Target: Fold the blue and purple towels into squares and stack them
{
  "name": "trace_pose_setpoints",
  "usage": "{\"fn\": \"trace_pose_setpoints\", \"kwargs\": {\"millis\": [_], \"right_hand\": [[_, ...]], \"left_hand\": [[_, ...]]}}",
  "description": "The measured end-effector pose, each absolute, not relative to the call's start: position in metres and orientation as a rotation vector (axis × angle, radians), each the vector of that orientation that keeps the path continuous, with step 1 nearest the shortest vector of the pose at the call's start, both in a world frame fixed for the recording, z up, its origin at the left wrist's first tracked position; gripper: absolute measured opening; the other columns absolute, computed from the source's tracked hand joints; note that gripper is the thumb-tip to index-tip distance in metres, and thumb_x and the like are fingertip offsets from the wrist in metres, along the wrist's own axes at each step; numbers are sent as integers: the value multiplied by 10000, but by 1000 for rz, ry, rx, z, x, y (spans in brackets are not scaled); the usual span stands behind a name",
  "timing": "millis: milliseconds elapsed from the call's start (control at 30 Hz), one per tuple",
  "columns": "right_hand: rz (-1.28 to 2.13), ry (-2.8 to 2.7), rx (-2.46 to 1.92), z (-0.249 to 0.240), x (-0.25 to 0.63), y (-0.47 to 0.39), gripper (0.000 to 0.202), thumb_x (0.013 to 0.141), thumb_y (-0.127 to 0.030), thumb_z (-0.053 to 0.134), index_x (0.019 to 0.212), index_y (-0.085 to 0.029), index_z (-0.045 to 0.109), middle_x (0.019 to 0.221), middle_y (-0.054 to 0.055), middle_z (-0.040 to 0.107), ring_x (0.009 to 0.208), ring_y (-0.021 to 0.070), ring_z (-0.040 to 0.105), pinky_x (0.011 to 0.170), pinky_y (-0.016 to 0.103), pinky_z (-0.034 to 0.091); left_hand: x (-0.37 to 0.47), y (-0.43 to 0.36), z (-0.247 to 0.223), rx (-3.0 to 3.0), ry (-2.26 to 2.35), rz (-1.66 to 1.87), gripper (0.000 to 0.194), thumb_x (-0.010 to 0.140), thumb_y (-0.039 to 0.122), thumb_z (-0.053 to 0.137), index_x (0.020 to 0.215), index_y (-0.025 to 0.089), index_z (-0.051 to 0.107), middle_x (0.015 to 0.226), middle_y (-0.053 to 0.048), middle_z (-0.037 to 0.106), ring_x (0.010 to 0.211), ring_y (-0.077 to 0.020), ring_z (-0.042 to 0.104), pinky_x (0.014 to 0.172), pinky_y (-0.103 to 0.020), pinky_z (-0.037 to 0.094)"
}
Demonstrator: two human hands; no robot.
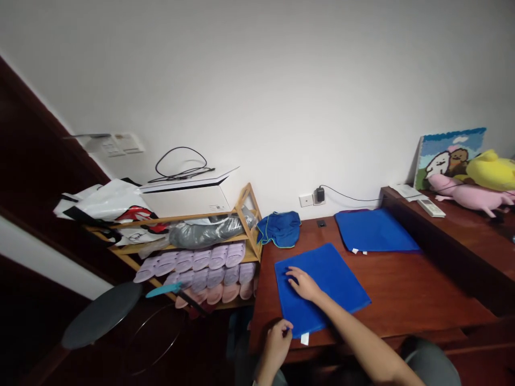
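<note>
A flat square blue cloth [322, 268] with a white label at its near edge lies on the reddish-brown wooden desk [394, 289]. My left hand [277, 342] is at the cloth's near left corner, thumb and finger pinched together on it. Resting over the left part of the cloth, my right hand [303, 284] has its fingers apart and palm down. Further back lies another blue square cloth [374, 230] with small white labels and a purple edge showing under it. A crumpled dark blue cloth [280, 228] with light trim sits at the desk's far left corner.
Left of the desk, a wooden rack [250, 214] holds purple slippers [213, 256] and a white box [187, 201]. On the right, a raised ledge [426, 236] carries a remote control [431, 208] and a pink plush toy [470, 193]. A charger [320, 194] is plugged into the wall.
</note>
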State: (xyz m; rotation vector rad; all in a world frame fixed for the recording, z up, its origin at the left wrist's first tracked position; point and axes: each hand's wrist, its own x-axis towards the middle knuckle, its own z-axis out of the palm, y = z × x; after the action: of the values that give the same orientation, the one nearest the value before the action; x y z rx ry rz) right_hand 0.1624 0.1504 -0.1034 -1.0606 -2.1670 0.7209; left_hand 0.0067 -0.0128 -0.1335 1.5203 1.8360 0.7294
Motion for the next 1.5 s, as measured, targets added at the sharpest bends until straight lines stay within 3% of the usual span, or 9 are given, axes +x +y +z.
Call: {"fn": "trace_pose_setpoints", "kwargs": {"millis": [167,333,500,633,833,967,1100,1267,1500], "right_hand": [[346,-2163,-1404,-153,288,143,454,1035,-351,428,1379,-213,692,1523,134,601,1448,299,520,1235,528,382],[249,-2261,-1620,-199,361,117,594,1041,-471,390,1588,-257,480,1649,71,441,1554,289,360,1264,546,327],[139,-2172,-1700,-213,361,81,621,1053,-512,321,1622,-283,414,1686,30,357,1584,311,286,1273,595,284],[172,-2173,-1629,-204,353,76,640,1070,-530,294,1656,-276,331,1696,26,333,1586,280,285,1289,546,285],[265,-2229,-1627,-207,345,77,682,1066,-576,317,1644,-217,367,1684,74,360,1573,276,315,1283,516,307],[288,-2237,-1645,-203,350,79,662,1060,-589,330,1611,-240,442,1660,80,414,1548,293,374,1292,540,272],[268,-2197,-1646,-172,342,119,649,1085,-535,256,1564,-183,517,1588,131,526,1502,288,453,1304,517,240],[302,-2241,-1611,-151,313,193,667,1087,-460,268,1635,-91,357,1703,158,311,1597,272,257,1301,460,239],[286,-2306,-1743,-197,306,215,738,1076,-501,252,1649,-37,272,1722,169,212,1614,270,182,1315,460,181]], "left_hand": [[-12,-16,-127,1605,2012,492,286,848,18,519,869,234,706,875,-2,772,858,-160,729,795,-230,464],[-20,-17,-127,1662,2106,368,251,920,71,498,860,240,673,873,2,749,858,-158,710,777,-233,434],[-14,-19,-118,1820,2260,133,216,937,151,504,929,230,705,986,-58,754,986,-230,703,853,-299,461],[4,7,-105,2061,2307,273,332,944,165,467,1129,210,738,1302,-120,702,1221,-281,637,1016,-378,478],[20,65,-128,2264,1995,449,508,1053,350,408,1535,248,536,1663,-74,458,1551,-281,376,1267,-485,319],[6,69,-160,2234,2018,416,574,1071,466,401,1612,277,424,1704,-81,381,1581,-290,322,1279,-538,291],[4,74,-163,2315,2004,433,560,1076,453,398,1596,252,457,1680,-99,420,1571,-294,345,1291,-544,270],[41,114,-139,2462,1851,514,538,1098,407,345,1588,223,465,1683,-102,412,1574,-264,340,1301,-506,266],[119,181,-156,2560,1744,385,546,1093,364,323,1599,194,442,1683,-102,409,1574,-245,339,1296,-486,296]]}}
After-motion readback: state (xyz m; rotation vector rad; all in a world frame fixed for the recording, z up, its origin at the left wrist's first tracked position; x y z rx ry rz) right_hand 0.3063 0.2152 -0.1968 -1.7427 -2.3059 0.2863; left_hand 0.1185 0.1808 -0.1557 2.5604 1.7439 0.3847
